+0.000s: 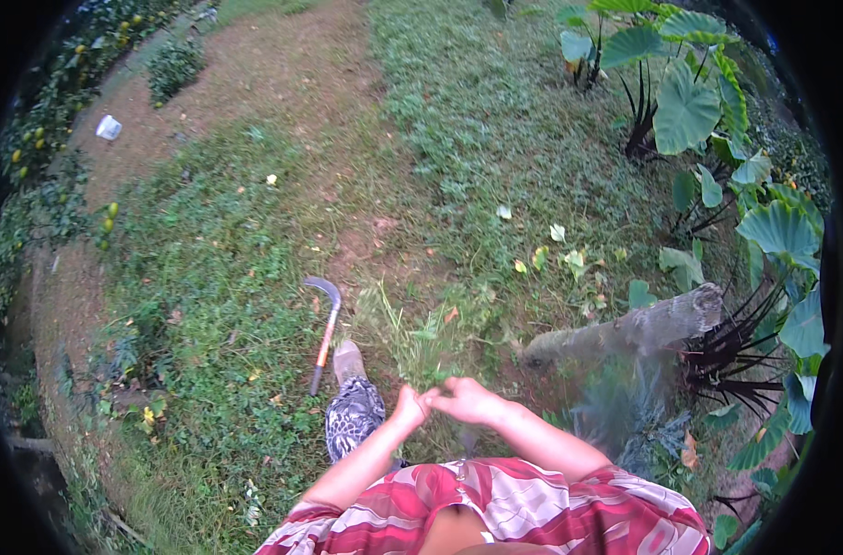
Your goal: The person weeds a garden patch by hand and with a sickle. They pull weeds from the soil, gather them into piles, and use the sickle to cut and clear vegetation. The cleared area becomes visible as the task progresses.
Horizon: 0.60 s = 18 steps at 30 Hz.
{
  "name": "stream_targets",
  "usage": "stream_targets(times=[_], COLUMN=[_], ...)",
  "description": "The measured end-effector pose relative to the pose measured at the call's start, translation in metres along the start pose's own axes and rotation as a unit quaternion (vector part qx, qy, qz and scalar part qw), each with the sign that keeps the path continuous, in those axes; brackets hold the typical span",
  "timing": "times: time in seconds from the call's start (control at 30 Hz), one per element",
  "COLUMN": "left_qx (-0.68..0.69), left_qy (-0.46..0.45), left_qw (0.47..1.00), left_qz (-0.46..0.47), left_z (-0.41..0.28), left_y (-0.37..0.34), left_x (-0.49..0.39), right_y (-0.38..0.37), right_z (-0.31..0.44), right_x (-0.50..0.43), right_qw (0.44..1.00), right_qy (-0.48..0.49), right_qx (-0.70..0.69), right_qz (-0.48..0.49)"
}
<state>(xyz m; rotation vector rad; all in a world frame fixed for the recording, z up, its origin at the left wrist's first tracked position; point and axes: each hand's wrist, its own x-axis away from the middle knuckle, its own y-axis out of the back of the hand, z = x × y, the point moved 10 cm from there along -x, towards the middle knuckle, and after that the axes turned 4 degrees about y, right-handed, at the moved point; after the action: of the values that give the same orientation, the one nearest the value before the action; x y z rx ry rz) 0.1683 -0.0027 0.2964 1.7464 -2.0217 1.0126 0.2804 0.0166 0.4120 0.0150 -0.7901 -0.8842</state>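
Note:
My left hand (411, 408) and my right hand (466, 401) meet in front of my body, their thumbs and fingers pinched close together. A loose bunch of long green grass (421, 340) fans out just beyond them, its lower stalks running to my fingers. Part of the bunch is blurred, and the undersides of both hands are hidden. Left of the hands, a sickle (329, 326) with a curved metal blade and an orange-and-dark handle lies on the ground, apart from them. Its handle is beside my shoe (348, 362).
A cut log or stump (622, 325) juts up at the right, near large-leaved taro-like plants (685, 114). Low weeds (206, 291) and a bare dirt path (303, 62) stretch ahead. A white bucket (108, 127) lies far left, by shrubs bearing yellow-green fruit (109, 223).

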Motion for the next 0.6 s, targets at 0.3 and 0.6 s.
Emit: stream_targets(times=[0.3,0.6], left_qx=[-0.165,-0.057], left_qy=[-0.167,-0.343], left_qw=[0.912,0.709], left_qz=[-0.338,-0.614], left_z=[-0.175,-0.305], left_y=[0.099,0.280], left_x=[0.129,0.411], right_y=[0.107,0.329], right_z=[0.141,0.123], right_x=[0.137,0.348], right_qw=[0.953,0.617], right_qy=[0.242,0.351], right_qx=[-0.001,0.093], right_qz=[-0.182,-0.698])
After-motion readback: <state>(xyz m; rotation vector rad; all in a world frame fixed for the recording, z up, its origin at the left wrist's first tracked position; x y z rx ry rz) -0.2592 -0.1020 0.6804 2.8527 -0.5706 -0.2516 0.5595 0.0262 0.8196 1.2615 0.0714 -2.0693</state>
